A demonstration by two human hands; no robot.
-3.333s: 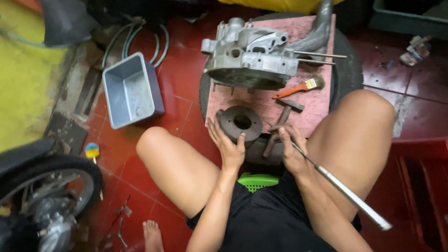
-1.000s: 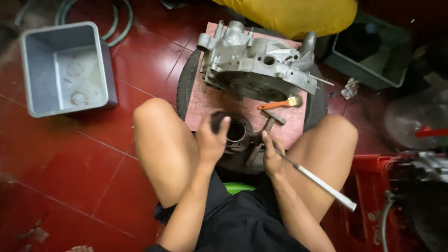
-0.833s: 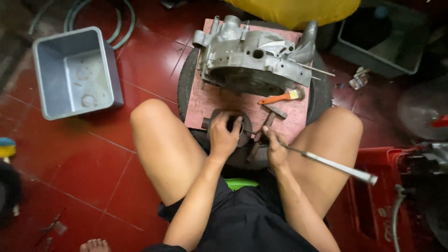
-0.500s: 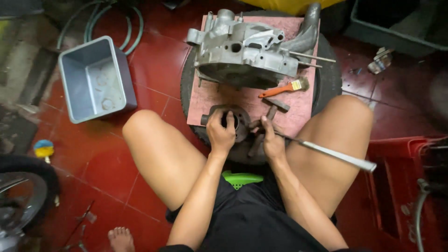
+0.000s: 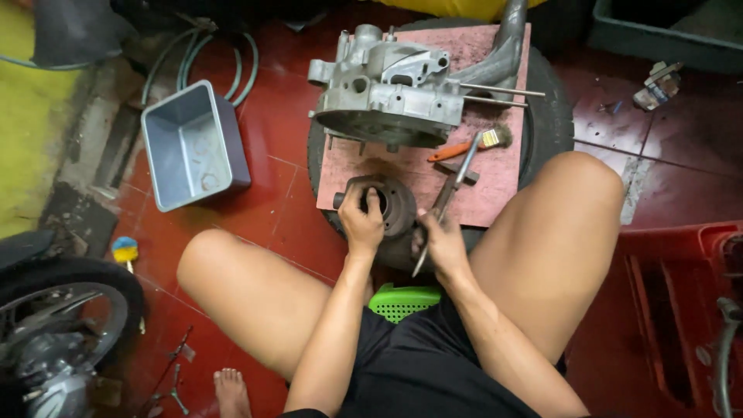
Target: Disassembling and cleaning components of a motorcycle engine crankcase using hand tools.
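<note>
I sit on a low green stool point(image 5: 401, 300) with my knees spread around a pink board point(image 5: 487, 193) laid on a black tyre point(image 5: 553, 116). My left hand point(image 5: 362, 226) grips a round dark metal part point(image 5: 395, 203) at the board's near edge. My right hand point(image 5: 441, 241), just to its right, is closed on a long thin metal tool point(image 5: 457, 178) whose far end points up toward an orange-handled brush point(image 5: 464, 147). A grey engine casing point(image 5: 387, 93) with studs sticking out to the right stands at the back of the board.
A grey plastic tub point(image 5: 193, 143) stands on the red tiled floor to the left, with hoses point(image 5: 209, 54) behind it. A motorcycle wheel point(image 5: 54, 310) is at the bottom left and a red crate point(image 5: 681, 310) at the right. Small parts lie at the top right.
My right hand has swung the long tool from pointing down to the right to pointing up over the board. My left hand stays on the round part. The view has shifted.
</note>
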